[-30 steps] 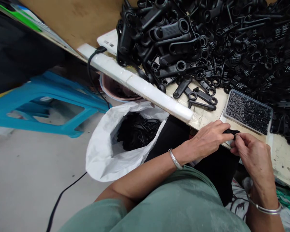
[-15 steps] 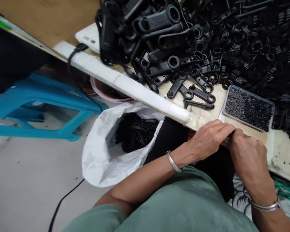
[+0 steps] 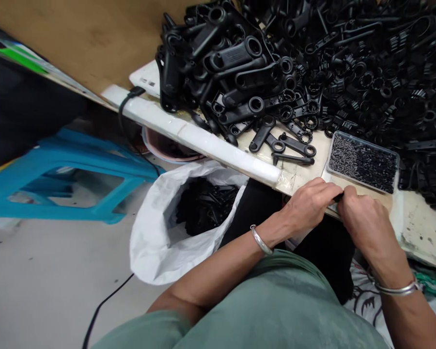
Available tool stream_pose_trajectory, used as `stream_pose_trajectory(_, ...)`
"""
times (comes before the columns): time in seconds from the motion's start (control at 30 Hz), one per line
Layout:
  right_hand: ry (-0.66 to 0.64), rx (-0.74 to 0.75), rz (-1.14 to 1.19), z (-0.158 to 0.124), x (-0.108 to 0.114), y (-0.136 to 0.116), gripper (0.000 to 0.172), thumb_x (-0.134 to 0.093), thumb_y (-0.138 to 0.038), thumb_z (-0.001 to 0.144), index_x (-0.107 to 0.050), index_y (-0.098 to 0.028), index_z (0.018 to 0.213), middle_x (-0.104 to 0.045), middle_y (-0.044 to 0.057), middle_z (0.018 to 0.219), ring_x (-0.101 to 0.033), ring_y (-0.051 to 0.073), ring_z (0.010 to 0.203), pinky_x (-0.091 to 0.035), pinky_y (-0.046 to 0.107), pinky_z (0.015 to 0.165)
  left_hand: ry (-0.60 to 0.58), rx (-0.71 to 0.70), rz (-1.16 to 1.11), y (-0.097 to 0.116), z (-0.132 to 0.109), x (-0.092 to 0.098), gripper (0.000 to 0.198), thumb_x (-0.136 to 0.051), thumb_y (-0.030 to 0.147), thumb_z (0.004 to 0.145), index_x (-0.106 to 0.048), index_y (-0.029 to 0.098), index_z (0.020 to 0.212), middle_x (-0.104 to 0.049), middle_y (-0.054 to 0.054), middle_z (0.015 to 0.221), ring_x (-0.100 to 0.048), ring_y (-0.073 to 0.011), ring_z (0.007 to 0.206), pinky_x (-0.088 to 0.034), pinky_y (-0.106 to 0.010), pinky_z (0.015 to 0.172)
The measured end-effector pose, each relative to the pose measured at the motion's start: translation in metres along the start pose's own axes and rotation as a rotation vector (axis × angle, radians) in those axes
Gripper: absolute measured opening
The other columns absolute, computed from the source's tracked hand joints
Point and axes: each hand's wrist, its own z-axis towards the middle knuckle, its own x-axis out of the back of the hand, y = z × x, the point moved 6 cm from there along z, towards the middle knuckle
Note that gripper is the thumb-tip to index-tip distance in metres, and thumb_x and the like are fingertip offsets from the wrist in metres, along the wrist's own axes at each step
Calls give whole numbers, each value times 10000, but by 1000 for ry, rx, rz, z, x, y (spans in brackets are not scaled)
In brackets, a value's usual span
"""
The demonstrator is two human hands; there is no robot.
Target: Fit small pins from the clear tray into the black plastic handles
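Observation:
My left hand [image 3: 310, 206] and my right hand [image 3: 363, 224] meet at the table's near edge, fingers closed together over a small black plastic part [image 3: 337, 197] that is almost wholly hidden between them. Just beyond the hands stands a clear tray of tiny dark screws [image 3: 363, 162]. A few loose black lever-shaped parts [image 3: 292, 145] lie on the table [image 3: 414, 228] to the left of the tray. Both wrists carry silver bangles.
A large heap of black plastic parts [image 3: 312, 63] covers the far table. Below the padded white table edge [image 3: 203, 138], a white bag [image 3: 156, 242] of black parts stands on the floor, beside a blue stool [image 3: 69, 174] and a black cable [image 3: 105, 303].
My hands have closed tighter together, so the black part seen between the fingers a second ago is now nearly covered. The view has shifted slightly.

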Motion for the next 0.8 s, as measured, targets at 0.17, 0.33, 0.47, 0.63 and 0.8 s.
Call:
stream_pose_trajectory(0.17,-277,-109,780,6,-26,33,214,-448,-259,923,-552,-199,746,-657,9,570,-629,139,468,-451,226,492,-103,-44,74,2,1,-2,312,-369,56,996,-662,124,1077,-667,-79,1062,-539,-182,938,-500,-303,909)
stream_pose_trajectory(0.33,-354,-121,1019,5,-38,42,219,-482,-354,910,-562,-187,792,-689,18,648,-651,130,500,-511,220,502,-183,-47,201,3,0,-5,361,-385,22,959,-666,163,1137,-619,-91,1130,-501,-215,969,-483,-322,898)
stream_pose_trajectory(0.47,-398,-100,1123,4,-39,41,303,-494,-445,910,-534,-194,746,-684,40,658,-648,137,513,-525,234,505,-238,-43,265,5,0,-6,317,-420,32,946,-661,179,1088,-586,-90,1168,-488,-224,981,-468,-332,877)
stream_pose_trajectory(0.63,-457,-40,1048,10,-35,42,321,-469,-437,922,-559,-197,729,-686,47,634,-649,149,508,-504,246,511,-291,-49,308,9,3,-3,309,-409,15,937,-640,170,1072,-575,-92,1148,-486,-225,978,-452,-336,857)
stream_pose_trajectory(0.8,-397,82,937,18,-26,40,298,-487,-326,905,-580,-199,652,-639,10,525,-618,124,462,-464,227,510,-343,-65,350,13,9,-2,273,-388,64,973,-640,160,1016,-589,-99,1052,-506,-240,936,-461,-345,769)
